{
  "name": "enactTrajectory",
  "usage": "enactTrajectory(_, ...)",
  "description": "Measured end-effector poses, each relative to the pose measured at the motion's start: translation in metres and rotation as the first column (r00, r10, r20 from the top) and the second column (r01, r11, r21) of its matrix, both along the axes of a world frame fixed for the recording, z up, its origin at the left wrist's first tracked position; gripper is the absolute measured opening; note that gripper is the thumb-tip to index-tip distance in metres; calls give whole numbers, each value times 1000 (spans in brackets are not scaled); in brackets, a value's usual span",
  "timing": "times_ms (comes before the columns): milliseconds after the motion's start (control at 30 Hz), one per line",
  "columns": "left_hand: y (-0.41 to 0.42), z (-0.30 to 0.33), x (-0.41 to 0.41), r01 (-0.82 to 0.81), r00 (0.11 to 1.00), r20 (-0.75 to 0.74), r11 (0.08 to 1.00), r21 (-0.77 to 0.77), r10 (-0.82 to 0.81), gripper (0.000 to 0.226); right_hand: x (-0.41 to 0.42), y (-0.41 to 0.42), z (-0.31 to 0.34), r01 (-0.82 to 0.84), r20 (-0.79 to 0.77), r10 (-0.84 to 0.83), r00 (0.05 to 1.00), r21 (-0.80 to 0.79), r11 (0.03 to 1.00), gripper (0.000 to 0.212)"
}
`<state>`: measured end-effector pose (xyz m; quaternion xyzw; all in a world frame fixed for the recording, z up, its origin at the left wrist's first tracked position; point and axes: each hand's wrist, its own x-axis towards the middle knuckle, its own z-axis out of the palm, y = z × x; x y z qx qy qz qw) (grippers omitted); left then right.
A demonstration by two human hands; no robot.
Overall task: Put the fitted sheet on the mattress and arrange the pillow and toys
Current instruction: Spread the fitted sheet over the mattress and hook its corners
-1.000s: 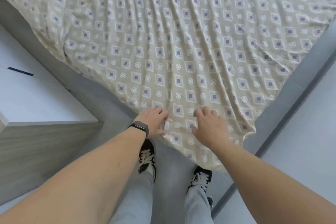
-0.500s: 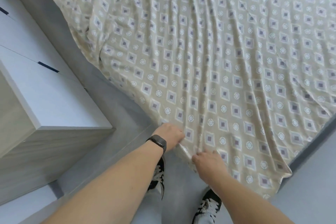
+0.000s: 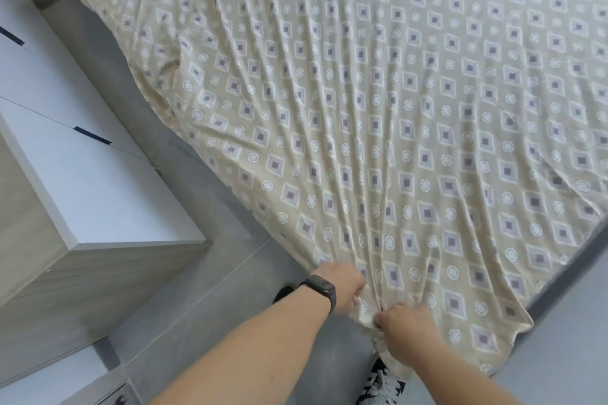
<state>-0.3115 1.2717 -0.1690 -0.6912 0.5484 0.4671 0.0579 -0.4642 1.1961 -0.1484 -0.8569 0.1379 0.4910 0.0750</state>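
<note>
Compared with half a second ago, both hands are lower in the view and closer together, and more of the sheet's near edge is gathered between them. The sheet, beige with a pattern of squares and circles, lies spread over the bed and fills most of the view. Long folds run across it toward the near corner, where the hands are. The left hand is closed on the edge of the sheet, with the fingers curled into the fabric; a dark band sits on its wrist. The right hand is just beside it, also closed, and pinches a bunch of the same edge. The corner of the sheet hangs down past the hands over the grey floor. A white cabinet with wood sides stands at the left, apart from the bed. One shoe shows under the right forearm.
</note>
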Motion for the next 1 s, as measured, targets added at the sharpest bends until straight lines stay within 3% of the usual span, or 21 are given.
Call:
enactTrajectory(67,-12,1,-15,-88,993,-77,996,30,91,13,-6,-11,2,-28,-14,27,1000,-75,997,33)
enactTrajectory(133,-28,0,-28,-68,992,-99,995,71,75,10,-18,-19,0,-19,-41,15,999,-105,994,34)
enactTrajectory(267,-44,-7,-27,-6,995,-97,992,126,18,3,-30,-28,2,43,-18,-44,999,-47,998,35)
enactTrajectory(400,-17,4,-37,-28,987,-151,984,176,55,21,-32,-15,25,14,-69,-14,997,8,1000,34)
enactTrajectory(500,9,35,-30,-82,986,-128,979,188,107,20,-21,-5,62,128,-2,-129,992,116,985,31)
enactTrajectory(767,9,243,118,-417,908,-51,909,-6,417,27,118,-56,277,312,319,-324,891,90,946,31)
enactTrajectory(900,16,355,181,-518,855,-111,845,-131,507,24,166,-45,365,442,429,-484,763,201,874,31)
enactTrajectory(1000,31,411,215,-569,822,-156,801,-186,548,23,191,-28,404,473,426,-570,702,319,821,26)
